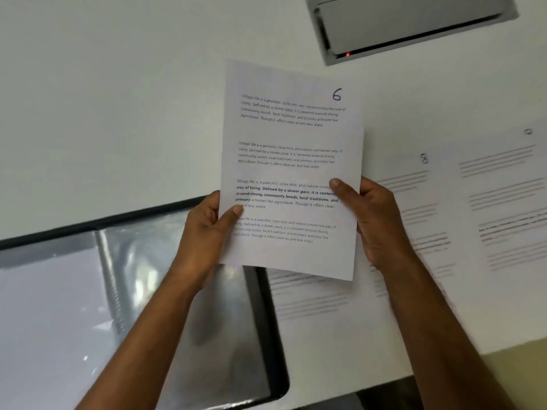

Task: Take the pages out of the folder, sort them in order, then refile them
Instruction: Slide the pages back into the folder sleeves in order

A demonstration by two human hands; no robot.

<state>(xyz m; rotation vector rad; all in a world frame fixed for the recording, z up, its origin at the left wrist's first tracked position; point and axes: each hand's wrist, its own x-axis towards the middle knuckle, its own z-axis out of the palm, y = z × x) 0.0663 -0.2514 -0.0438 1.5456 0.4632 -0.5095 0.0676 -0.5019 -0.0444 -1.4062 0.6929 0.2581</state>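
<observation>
Open folder (260,335) holds clear sleeves (183,291); both hands grip page 6 (291,161).

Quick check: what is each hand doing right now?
Left hand: holding the page marked 6 by its left edge.
Right hand: holding the same page's right edge.

You hold a white page (291,170) printed in black text, one passage bold, with a dark handwritten 6 at its one o'clock corner. At seven o'clock your folder (268,306) shows a black rim around clear, glossy sleeves. At one o'clock on the white table (103,99), a grey hatch (411,25) shows a small red light.
</observation>
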